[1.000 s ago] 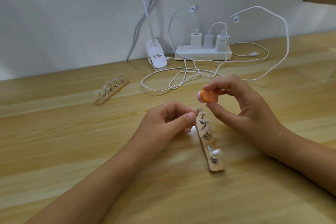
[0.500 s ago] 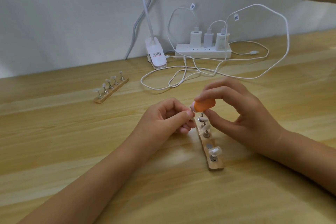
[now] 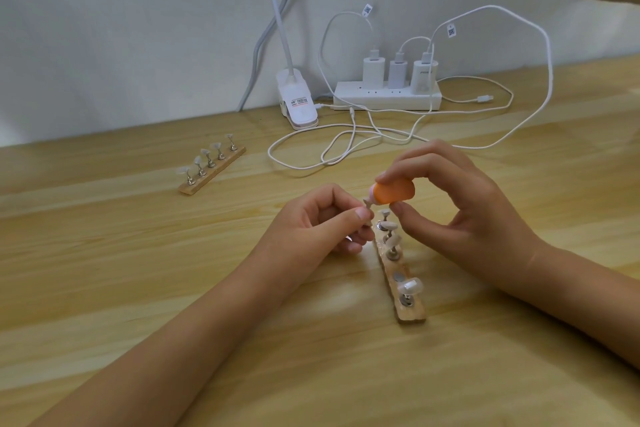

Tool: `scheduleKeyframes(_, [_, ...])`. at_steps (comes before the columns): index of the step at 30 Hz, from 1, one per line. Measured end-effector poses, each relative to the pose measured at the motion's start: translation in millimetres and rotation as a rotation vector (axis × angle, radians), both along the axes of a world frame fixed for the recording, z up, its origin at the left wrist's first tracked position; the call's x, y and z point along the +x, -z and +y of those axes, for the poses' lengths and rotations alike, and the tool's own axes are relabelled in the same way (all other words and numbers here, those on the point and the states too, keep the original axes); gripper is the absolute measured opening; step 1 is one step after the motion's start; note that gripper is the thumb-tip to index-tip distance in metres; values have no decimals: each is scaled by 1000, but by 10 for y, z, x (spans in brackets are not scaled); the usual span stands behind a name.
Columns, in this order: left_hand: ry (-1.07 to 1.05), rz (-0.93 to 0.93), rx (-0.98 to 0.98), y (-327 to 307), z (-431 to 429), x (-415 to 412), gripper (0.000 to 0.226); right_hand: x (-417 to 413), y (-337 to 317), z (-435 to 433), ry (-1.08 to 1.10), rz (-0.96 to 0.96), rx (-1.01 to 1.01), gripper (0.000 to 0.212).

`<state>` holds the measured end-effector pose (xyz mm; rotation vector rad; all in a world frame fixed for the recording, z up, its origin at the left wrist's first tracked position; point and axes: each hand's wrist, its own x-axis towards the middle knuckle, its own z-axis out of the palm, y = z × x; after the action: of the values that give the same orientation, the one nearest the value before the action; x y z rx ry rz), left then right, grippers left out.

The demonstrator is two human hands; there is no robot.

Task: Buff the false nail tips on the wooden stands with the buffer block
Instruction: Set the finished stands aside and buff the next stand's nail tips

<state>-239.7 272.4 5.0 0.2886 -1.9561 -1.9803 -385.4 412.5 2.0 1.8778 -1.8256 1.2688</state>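
I had L hand [image 3: 318,222] fingers [image 3: 360,216] pinching one lifted nail tip [image 3: 366,200], R hand [image 3: 453,215] clamped on buffer block [image 3: 393,193] above near stand [image 3: 410,314]; prob. early, other tips [image 3: 391,226] + far stand [image 3: 204,182] left.

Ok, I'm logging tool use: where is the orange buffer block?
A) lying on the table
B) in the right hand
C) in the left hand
B: the right hand pinches the buffer block above the near stand; the left hand pinches a nail tip peg.
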Motion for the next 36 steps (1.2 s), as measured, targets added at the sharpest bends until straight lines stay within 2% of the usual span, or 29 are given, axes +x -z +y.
scheduleKeyframes(11, [0, 4, -59, 12, -15, 8, 13, 20, -9, 6, 14, 69, 20, 20])
scheduleKeyframes(17, [0, -1, -60, 4, -5, 9, 10, 47, 7, 2, -6, 25, 34, 20])
scheduleKeyframes(21, [-18, -5, -59, 2, -5, -1, 16, 30, 10, -3, -2, -20, 31, 20])
scheduleKeyframes(36, [-19, -32, -74, -15, 5, -1, 18, 39, 22, -3, 1, -18, 32, 18])
